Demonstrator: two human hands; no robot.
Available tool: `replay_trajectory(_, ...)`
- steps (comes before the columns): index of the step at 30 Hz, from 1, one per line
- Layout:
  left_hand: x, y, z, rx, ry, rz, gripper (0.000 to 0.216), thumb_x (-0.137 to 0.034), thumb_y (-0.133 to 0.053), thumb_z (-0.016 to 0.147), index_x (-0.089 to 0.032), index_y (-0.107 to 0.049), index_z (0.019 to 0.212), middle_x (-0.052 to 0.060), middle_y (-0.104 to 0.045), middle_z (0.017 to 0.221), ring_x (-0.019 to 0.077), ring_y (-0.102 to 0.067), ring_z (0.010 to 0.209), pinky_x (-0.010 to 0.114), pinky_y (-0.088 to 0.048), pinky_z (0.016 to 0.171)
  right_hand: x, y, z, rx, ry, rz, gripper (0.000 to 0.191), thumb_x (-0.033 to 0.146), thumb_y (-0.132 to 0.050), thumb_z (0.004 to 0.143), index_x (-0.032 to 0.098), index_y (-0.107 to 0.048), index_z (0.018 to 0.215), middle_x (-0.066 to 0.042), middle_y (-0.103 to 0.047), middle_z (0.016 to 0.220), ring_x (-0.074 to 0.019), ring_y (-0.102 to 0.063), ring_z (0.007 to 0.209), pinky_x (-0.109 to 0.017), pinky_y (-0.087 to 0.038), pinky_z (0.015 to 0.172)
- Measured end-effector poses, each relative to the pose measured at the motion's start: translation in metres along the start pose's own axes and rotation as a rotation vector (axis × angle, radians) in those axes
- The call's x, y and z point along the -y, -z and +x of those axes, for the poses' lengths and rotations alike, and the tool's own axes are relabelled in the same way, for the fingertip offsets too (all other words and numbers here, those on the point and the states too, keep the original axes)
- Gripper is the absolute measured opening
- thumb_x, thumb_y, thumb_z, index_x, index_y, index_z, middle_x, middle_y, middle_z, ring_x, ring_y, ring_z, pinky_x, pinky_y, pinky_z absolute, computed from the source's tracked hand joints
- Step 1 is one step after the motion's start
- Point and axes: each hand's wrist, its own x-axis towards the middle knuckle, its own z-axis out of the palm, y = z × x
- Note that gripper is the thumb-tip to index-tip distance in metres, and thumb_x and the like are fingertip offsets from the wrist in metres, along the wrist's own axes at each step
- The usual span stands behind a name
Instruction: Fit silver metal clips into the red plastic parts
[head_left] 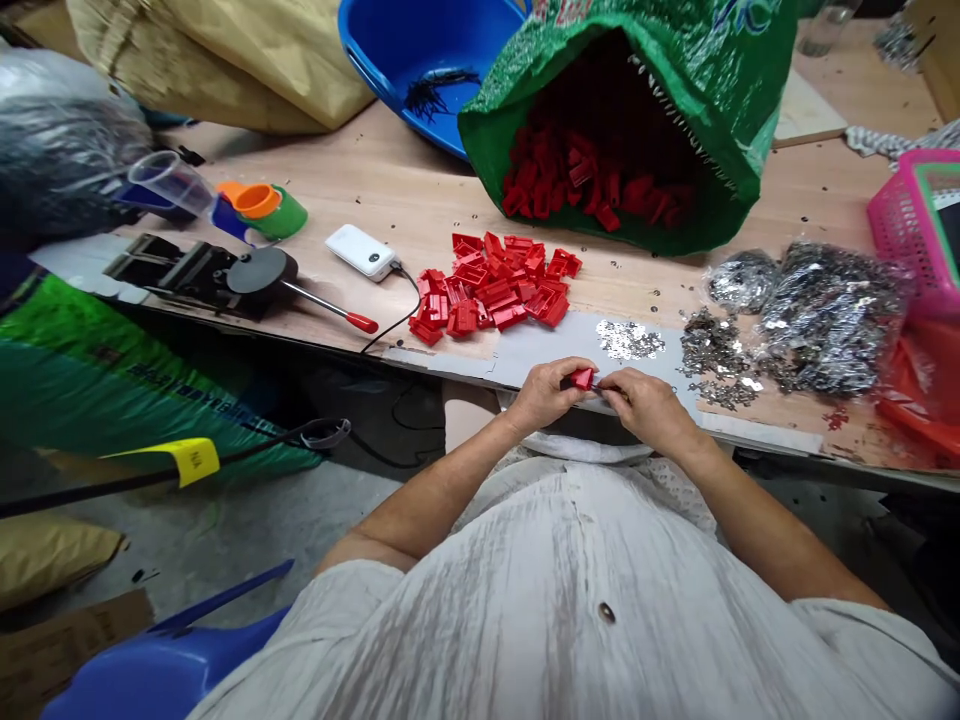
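Note:
My left hand pinches a small red plastic part at the table's near edge. My right hand meets it from the right, fingers closed against the same part; whether it also holds a metal piece is hidden. Just beyond the hands lies a small scatter of shiny metal pieces. A pile of the same red plastic parts sits on the wooden table to the left of that.
A green sack full of red parts lies open at the back. Bags of metal pieces sit right, beside a pink basket. A white power bank, black hand press, blue basin stand left.

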Motion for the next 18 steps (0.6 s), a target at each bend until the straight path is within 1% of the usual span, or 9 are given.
replay_trajectory(2,-0.003,-0.001,-0.004,-0.027,0.010,-0.045,0.030,-0.024,-0.079,0.070,-0.021,-0.070,0.098,0.003,-0.072,0.099,0.0191,-0.065,0.095,0.030,-0.046,0.093,-0.002,0.005,-0.005,-0.036,0.025,0.063,0.019,0.025,-0.049,0.095,0.023,-0.064,0.108,-0.007,-0.069,0.101,-0.0222,-0.065,0.093,-0.035,-0.049,0.081)
replay_trajectory(4,-0.007,-0.003,-0.010,-0.081,0.032,-0.172,0.034,-0.025,-0.082,0.067,-0.020,-0.068,0.098,0.003,-0.071,0.099,0.0185,-0.064,0.096,0.030,-0.046,0.093,-0.003,0.011,-0.012,-0.082,0.033,0.157,0.021,0.027,-0.046,0.097,0.022,-0.059,0.113,-0.008,-0.068,0.103,-0.0213,-0.064,0.093,-0.034,-0.049,0.080)
replay_trajectory(5,-0.010,-0.004,-0.013,-0.114,0.052,-0.280,0.036,-0.027,-0.083,0.067,-0.020,-0.067,0.099,0.003,-0.070,0.099,0.0179,-0.064,0.096,0.029,-0.046,0.093,-0.002,0.015,-0.016,-0.089,0.025,0.213,0.021,0.028,-0.044,0.098,0.022,-0.057,0.114,-0.008,-0.068,0.102,-0.0201,-0.064,0.089,-0.033,-0.049,0.078)
replay_trajectory(7,-0.017,-0.006,-0.019,-0.162,0.122,-0.565,0.036,-0.031,-0.083,0.069,-0.020,-0.064,0.099,0.002,-0.068,0.098,0.0159,-0.065,0.093,0.030,-0.047,0.092,0.002,0.021,-0.023,-0.058,0.005,0.323,0.024,0.031,-0.041,0.100,0.023,-0.052,0.119,-0.005,-0.069,0.095,-0.0174,-0.064,0.079,-0.031,-0.049,0.072)
replay_trajectory(9,-0.026,-0.008,-0.025,-0.145,0.228,-0.872,0.031,-0.036,-0.080,0.074,-0.019,-0.060,0.091,0.001,-0.068,0.094,0.0160,-0.067,0.093,0.032,-0.048,0.094,0.009,0.026,-0.027,0.000,0.017,0.394,0.032,0.034,-0.038,0.102,0.024,-0.047,0.131,-0.001,-0.069,0.086,-0.0156,-0.063,0.073,-0.030,-0.048,0.072)
replay_trajectory(11,-0.034,-0.010,-0.029,-0.095,0.338,-1.109,0.030,-0.036,-0.078,0.077,-0.017,-0.055,0.081,0.001,-0.069,0.089,0.0190,-0.070,0.096,0.037,-0.048,0.099,0.018,0.030,-0.028,0.043,0.053,0.391,0.041,0.036,-0.037,0.103,0.025,-0.040,0.142,0.001,-0.069,0.078,-0.0150,-0.063,0.070,-0.029,-0.049,0.073)
replay_trajectory(13,-0.040,-0.012,-0.033,-0.075,0.423,-1.249,0.027,-0.033,-0.075,0.081,-0.017,-0.054,0.078,0.002,-0.070,0.086,0.0210,-0.071,0.097,0.040,-0.047,0.103,0.025,0.031,-0.027,0.061,0.072,0.331,0.045,0.039,-0.038,0.102,0.026,-0.040,0.145,0.002,-0.068,0.074,-0.0150,-0.063,0.067,-0.028,-0.048,0.071)
replay_trajectory(16,-0.044,-0.015,-0.037,-0.104,0.525,-1.342,0.014,-0.028,-0.065,0.089,-0.015,-0.061,0.085,0.004,-0.071,0.087,0.0181,-0.072,0.088,0.039,-0.048,0.103,0.032,0.030,-0.025,0.056,0.073,0.249,0.042,0.042,-0.040,0.102,0.029,-0.048,0.141,0.002,-0.069,0.073,-0.0155,-0.064,0.065,-0.028,-0.047,0.065)
replay_trajectory(18,-0.045,-0.017,-0.038,-0.119,0.573,-1.373,0.014,-0.026,-0.059,0.093,-0.014,-0.064,0.088,0.004,-0.071,0.089,0.0162,-0.071,0.084,0.038,-0.049,0.103,0.034,0.029,-0.024,0.037,0.075,0.219,0.040,0.043,-0.041,0.101,0.029,-0.052,0.137,0.002,-0.069,0.073,-0.0160,-0.065,0.065,-0.028,-0.047,0.064)
